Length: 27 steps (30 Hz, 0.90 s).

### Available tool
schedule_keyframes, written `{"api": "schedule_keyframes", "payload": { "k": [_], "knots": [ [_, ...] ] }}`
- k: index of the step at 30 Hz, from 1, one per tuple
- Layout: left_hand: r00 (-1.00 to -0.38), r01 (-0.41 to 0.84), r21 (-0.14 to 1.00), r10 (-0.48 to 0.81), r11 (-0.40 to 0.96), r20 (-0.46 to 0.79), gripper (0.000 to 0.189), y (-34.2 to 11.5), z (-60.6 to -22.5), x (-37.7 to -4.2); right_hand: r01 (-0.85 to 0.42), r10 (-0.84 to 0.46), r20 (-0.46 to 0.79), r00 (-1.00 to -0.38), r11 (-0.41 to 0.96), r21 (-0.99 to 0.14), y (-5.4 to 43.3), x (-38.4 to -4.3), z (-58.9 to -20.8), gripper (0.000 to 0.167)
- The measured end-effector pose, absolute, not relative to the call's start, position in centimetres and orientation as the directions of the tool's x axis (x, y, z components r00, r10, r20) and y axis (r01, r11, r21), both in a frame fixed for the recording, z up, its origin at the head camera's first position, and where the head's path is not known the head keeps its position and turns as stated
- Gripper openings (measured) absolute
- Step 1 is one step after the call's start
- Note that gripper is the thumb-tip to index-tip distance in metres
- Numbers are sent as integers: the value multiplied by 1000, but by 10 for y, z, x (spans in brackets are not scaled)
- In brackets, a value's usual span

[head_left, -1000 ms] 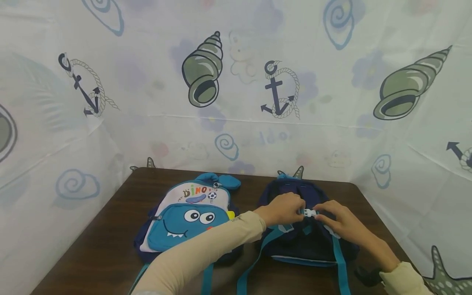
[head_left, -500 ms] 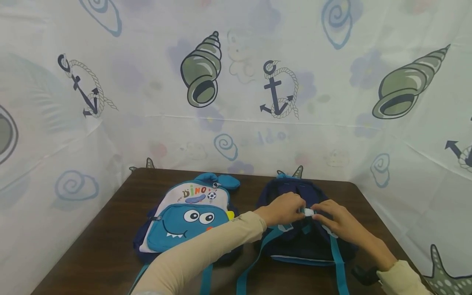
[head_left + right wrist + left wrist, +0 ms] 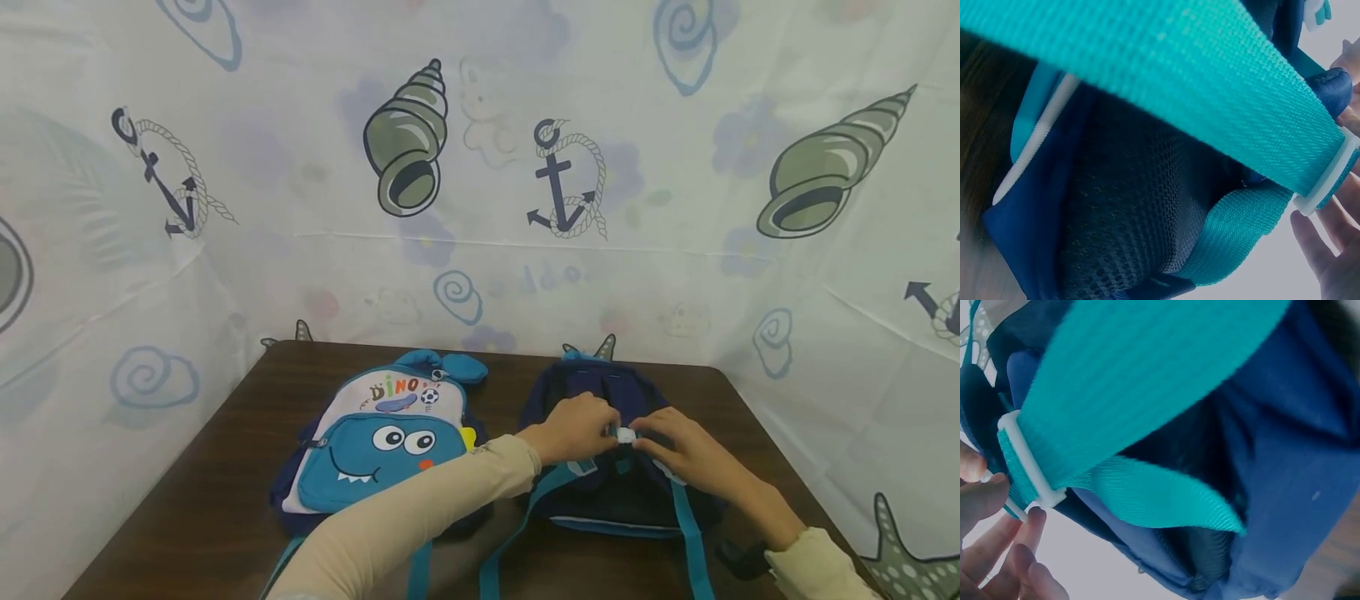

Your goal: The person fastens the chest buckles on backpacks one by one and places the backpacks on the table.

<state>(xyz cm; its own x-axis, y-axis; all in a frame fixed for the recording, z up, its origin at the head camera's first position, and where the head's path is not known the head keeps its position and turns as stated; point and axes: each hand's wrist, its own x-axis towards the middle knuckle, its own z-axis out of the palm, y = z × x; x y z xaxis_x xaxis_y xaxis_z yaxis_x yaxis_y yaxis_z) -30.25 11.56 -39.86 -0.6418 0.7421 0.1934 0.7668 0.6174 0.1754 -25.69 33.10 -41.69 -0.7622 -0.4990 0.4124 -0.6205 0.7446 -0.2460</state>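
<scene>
A navy backpack (image 3: 600,500) lies with its mesh back and straps facing up. Across its upper straps is a white buckle (image 3: 625,435), its two halves pressed together. My left hand (image 3: 576,427) pinches the buckle's left end, and my right hand (image 3: 693,450) pinches the right end with thumb and fingers. In the left wrist view, a teal webbing strap (image 3: 1135,375) runs through a white strap adjuster (image 3: 1032,459) close to my fingers. The right wrist view has the other teal strap (image 3: 1166,81) and its adjuster (image 3: 1329,172) beside my right hand; the buckle is hidden there.
A second backpack (image 3: 375,462), with a teal smiling face and DINO lettering, lies face up on the left. My left sleeve (image 3: 420,508) crosses over its lower right. The brown table (image 3: 217,467) ends at a printed cloth wall (image 3: 487,208) behind.
The white buckle's halves, with prongs showing between them a second ago, have come together. My right hand has moved slightly left towards my left hand, which stays almost in place.
</scene>
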Motion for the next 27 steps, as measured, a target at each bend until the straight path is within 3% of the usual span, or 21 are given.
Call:
{"api": "schedule_keyframes", "payload": {
  "k": [18, 27],
  "knots": [
    [-677, 734, 205, 723, 647, 140, 18, 113, -432, -302, -581, -503, 315, -805, 777, -244, 324, -256, -440, 20],
    [-685, 729, 140, 715, 670, 139, 16, 111, -442, -297, -582, -521, 274, -808, 779, -233, 319, -254, -447, 18]
  ]
}}
